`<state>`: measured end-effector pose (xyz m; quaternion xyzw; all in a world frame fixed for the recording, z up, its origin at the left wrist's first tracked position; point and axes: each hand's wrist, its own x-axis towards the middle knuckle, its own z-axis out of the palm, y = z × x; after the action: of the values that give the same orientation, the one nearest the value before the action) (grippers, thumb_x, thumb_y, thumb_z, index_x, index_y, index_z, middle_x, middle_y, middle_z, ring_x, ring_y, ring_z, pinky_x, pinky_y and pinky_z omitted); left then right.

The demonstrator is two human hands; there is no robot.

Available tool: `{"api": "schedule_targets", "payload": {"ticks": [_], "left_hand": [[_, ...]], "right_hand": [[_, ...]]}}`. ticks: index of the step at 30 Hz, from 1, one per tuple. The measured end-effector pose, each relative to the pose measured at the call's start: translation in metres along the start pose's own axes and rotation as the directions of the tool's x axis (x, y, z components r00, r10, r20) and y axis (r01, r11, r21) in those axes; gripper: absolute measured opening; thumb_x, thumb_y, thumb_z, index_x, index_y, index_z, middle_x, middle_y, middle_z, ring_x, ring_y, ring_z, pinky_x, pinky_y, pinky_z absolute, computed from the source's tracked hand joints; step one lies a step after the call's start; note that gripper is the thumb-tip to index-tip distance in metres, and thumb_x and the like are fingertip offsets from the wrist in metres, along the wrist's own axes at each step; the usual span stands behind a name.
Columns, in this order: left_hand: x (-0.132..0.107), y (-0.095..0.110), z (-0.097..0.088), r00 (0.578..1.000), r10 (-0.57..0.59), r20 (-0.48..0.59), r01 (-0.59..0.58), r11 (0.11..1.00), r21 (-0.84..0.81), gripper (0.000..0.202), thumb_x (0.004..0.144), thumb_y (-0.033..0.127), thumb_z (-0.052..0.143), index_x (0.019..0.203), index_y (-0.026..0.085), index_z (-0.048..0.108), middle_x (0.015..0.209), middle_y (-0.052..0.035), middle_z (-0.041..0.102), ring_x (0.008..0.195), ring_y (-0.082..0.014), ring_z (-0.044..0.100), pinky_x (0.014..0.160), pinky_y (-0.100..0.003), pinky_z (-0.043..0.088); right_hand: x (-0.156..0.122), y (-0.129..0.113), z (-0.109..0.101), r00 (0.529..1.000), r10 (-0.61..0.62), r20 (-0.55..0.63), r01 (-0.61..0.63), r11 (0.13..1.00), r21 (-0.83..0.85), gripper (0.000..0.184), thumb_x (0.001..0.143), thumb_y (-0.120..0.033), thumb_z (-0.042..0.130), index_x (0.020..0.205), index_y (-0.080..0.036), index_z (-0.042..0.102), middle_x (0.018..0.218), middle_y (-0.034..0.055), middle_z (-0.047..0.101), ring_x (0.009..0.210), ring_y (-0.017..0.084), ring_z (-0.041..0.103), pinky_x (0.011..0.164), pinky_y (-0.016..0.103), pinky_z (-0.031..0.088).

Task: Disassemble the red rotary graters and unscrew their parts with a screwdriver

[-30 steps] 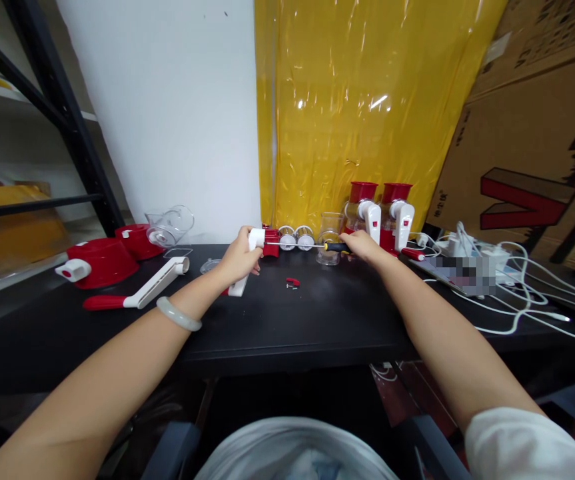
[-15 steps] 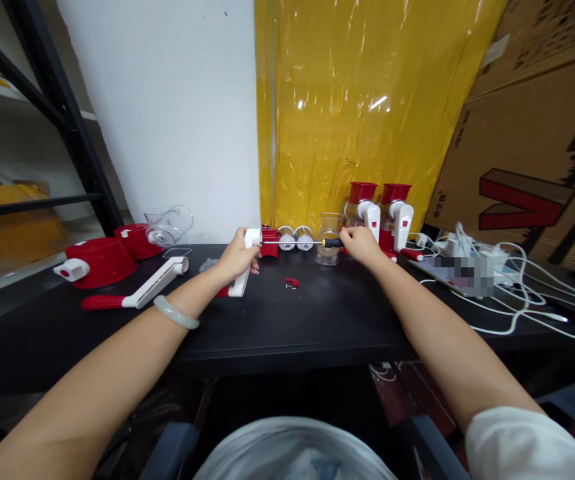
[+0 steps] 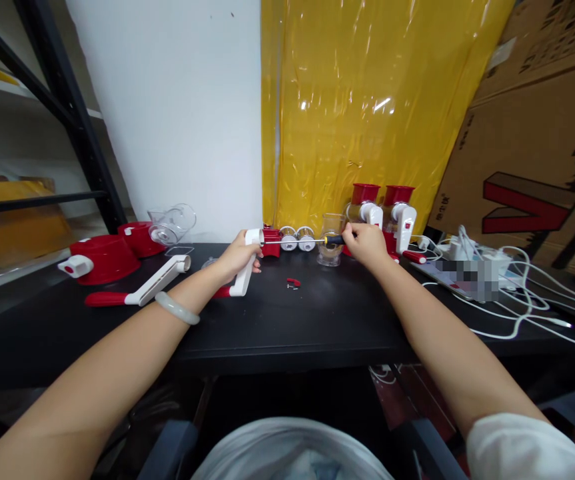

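Observation:
My left hand (image 3: 241, 257) is closed around a white crank handle (image 3: 242, 281) with a red grip, its round end turned upward. In my right hand (image 3: 366, 244) is a screwdriver (image 3: 334, 240) with a black and yellow handle. Its long shaft points left, and the tip reaches the round end of the crank handle; I cannot make out what the tip touches. On the black table below lie a small red part (image 3: 294, 282) and tiny screws (image 3: 292, 287). A second crank handle (image 3: 152, 285) rests to the left.
Red bases (image 3: 104, 259) and a clear hopper (image 3: 173, 225) stand at the left. Behind my hands are metal drums (image 3: 306, 239) and a clear container (image 3: 330, 257). Assembled red-and-white grinders (image 3: 401, 220), white cables (image 3: 522, 303) and a large carton (image 3: 522, 147) are at the right.
The view has shifted slightly. My right hand has turned a little on the screwdriver handle, while my left hand keeps its hold on the crank handle.

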<state>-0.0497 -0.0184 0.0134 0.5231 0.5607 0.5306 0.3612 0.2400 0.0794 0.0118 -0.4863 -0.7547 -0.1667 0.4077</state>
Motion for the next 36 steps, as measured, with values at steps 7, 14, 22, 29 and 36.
{"api": "schedule_targets", "payload": {"ticks": [7, 14, 22, 29, 36], "left_hand": [[-0.001, 0.001, 0.000, 0.995, -0.103, 0.017, 0.103, 0.993, -0.050, 0.047, 0.066, 0.008, 0.056, 0.108, 0.022, 0.044, 0.070, 0.0026, 0.057, 0.046, -0.0092, 0.052, 0.044, -0.022, 0.050], [0.002, -0.002, -0.001, 0.990, -0.142, 0.026, 0.143, 0.986, -0.080, 0.045, 0.063, 0.007, 0.057, 0.104, 0.022, 0.046, 0.067, 0.0029, 0.055, 0.045, -0.0094, 0.051, 0.044, -0.022, 0.049], [0.007, -0.009, -0.001, 0.999, -0.042, 0.004, 0.042, 0.999, -0.001, 0.043, 0.066, 0.010, 0.056, 0.104, 0.022, 0.041, 0.069, 0.0043, 0.055, 0.045, -0.0096, 0.052, 0.045, -0.023, 0.051], [0.005, -0.010, -0.002, 0.986, 0.166, 0.011, -0.162, 0.944, 0.288, 0.042, 0.073, 0.011, 0.056, 0.110, 0.024, 0.039, 0.064, 0.0054, 0.056, 0.043, -0.0131, 0.056, 0.044, -0.025, 0.051], [0.003, -0.007, -0.003, 0.983, 0.181, 0.026, -0.180, 0.935, 0.304, 0.043, 0.075, 0.012, 0.056, 0.113, 0.023, 0.039, 0.067, 0.0050, 0.057, 0.043, -0.0132, 0.056, 0.044, -0.025, 0.051]], "right_hand": [[-0.003, 0.001, -0.004, 0.972, -0.177, -0.158, 0.160, 0.981, -0.112, 0.037, 0.090, -0.031, 0.042, 0.061, -0.017, 0.061, 0.063, 0.0074, 0.065, 0.058, 0.016, 0.051, 0.055, 0.030, 0.026], [-0.005, -0.005, -0.012, 0.936, -0.260, -0.237, 0.237, 0.964, -0.123, 0.035, 0.090, -0.031, 0.041, 0.061, -0.018, 0.056, 0.062, 0.0062, 0.060, 0.058, 0.015, 0.048, 0.057, 0.030, 0.027], [0.002, 0.000, 0.001, 0.974, -0.029, 0.225, -0.019, 0.978, 0.206, 0.040, 0.090, -0.042, 0.044, 0.064, -0.018, 0.061, 0.061, 0.0033, 0.061, 0.058, 0.014, 0.050, 0.058, 0.027, 0.032], [0.004, 0.013, 0.011, 0.784, -0.003, 0.621, -0.285, 0.886, 0.364, 0.056, 0.096, -0.049, 0.034, 0.065, -0.015, 0.066, 0.058, 0.0057, 0.067, 0.047, 0.014, 0.054, 0.056, 0.027, 0.042], [0.001, 0.008, 0.011, 0.784, -0.043, 0.619, -0.198, 0.928, 0.316, 0.060, 0.100, -0.041, 0.029, 0.056, -0.017, 0.062, 0.052, 0.0076, 0.065, 0.049, 0.016, 0.059, 0.061, 0.027, 0.046]]}}
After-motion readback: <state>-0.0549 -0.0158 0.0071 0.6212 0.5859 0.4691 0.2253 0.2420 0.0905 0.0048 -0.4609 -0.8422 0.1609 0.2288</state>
